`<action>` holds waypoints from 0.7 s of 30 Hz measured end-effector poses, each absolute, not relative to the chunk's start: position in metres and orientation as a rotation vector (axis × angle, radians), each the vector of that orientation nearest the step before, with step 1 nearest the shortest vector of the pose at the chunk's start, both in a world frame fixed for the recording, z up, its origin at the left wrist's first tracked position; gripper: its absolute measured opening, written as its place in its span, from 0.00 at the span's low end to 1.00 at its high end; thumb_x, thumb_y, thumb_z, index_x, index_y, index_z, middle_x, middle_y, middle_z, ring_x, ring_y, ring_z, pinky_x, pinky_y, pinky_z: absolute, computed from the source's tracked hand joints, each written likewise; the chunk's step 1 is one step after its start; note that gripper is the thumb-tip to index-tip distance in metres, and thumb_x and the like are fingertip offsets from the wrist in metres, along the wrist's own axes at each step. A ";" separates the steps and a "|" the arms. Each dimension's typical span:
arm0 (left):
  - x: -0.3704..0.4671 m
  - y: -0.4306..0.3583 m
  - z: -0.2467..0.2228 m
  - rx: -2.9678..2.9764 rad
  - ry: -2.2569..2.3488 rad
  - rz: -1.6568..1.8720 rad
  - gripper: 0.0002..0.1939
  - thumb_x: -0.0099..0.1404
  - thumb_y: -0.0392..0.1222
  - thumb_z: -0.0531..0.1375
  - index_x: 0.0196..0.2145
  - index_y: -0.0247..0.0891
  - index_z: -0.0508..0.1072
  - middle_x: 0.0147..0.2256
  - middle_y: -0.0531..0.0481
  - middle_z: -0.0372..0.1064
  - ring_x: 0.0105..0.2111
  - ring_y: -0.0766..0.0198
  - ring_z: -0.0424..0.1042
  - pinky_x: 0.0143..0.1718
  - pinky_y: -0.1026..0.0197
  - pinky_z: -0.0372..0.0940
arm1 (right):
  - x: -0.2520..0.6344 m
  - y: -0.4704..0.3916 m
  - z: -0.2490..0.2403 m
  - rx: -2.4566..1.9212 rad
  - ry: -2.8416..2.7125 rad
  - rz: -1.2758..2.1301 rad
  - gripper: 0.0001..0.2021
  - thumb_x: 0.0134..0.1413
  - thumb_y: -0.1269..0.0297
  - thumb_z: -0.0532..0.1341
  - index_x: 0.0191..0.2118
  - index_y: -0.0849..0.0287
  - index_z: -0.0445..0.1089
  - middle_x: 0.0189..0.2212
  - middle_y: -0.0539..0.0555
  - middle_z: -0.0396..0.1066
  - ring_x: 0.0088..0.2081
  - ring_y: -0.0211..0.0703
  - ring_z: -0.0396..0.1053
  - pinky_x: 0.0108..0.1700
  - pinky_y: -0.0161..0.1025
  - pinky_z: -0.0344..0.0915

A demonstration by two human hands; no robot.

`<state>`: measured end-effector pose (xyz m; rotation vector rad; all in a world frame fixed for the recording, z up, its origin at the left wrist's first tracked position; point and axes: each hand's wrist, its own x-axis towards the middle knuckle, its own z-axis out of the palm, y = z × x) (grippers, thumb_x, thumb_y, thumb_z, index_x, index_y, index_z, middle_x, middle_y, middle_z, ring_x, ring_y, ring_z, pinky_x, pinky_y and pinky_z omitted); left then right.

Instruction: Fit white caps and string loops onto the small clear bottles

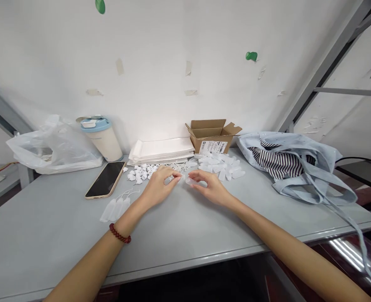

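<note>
My left hand is closed in a pinch near the middle of the table, with a small white piece at its fingertips, too small to name. Facing it, my right hand grips a translucent plastic sleeve between thumb and fingers. The two sets of fingertips are a short way apart. Behind my left hand lies a heap of small white caps with thin white strings beside it. Beyond my right hand is a pile of similar translucent sleeves. Several sleeves with string loops lie left of my left wrist.
A phone, a cup with a blue lid and a white plastic bag are on the left. Along the wall sit stacked white paper packets and an open cardboard box. A light blue cloth bag lies right.
</note>
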<state>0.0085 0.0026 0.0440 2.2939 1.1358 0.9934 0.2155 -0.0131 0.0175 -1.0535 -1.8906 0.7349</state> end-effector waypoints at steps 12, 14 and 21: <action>0.002 0.016 0.050 1.425 0.964 1.500 0.12 0.57 0.48 0.63 0.33 0.38 0.70 0.40 0.45 0.75 0.44 0.58 0.71 0.42 0.59 0.63 | 0.215 -0.012 0.019 -1.136 -1.668 0.788 0.11 0.53 0.58 0.60 0.40 0.57 0.66 0.32 0.52 0.68 0.31 0.41 0.69 0.34 0.40 0.67; -0.001 0.016 0.052 1.324 0.905 1.521 0.13 0.54 0.48 0.64 0.33 0.38 0.70 0.40 0.46 0.75 0.45 0.58 0.71 0.44 0.58 0.63 | 0.214 -0.014 0.022 -1.208 -1.616 0.864 0.12 0.51 0.55 0.61 0.37 0.57 0.63 0.25 0.48 0.67 0.26 0.39 0.67 0.28 0.37 0.62; -0.001 0.008 0.060 1.586 1.147 1.071 0.11 0.52 0.48 0.63 0.27 0.37 0.74 0.23 0.52 0.69 0.26 0.65 0.66 0.33 0.61 0.64 | 0.213 -0.017 0.031 -1.061 -1.484 1.114 0.19 0.43 0.56 0.67 0.26 0.57 0.55 0.38 0.54 0.71 0.34 0.42 0.72 0.32 0.38 0.65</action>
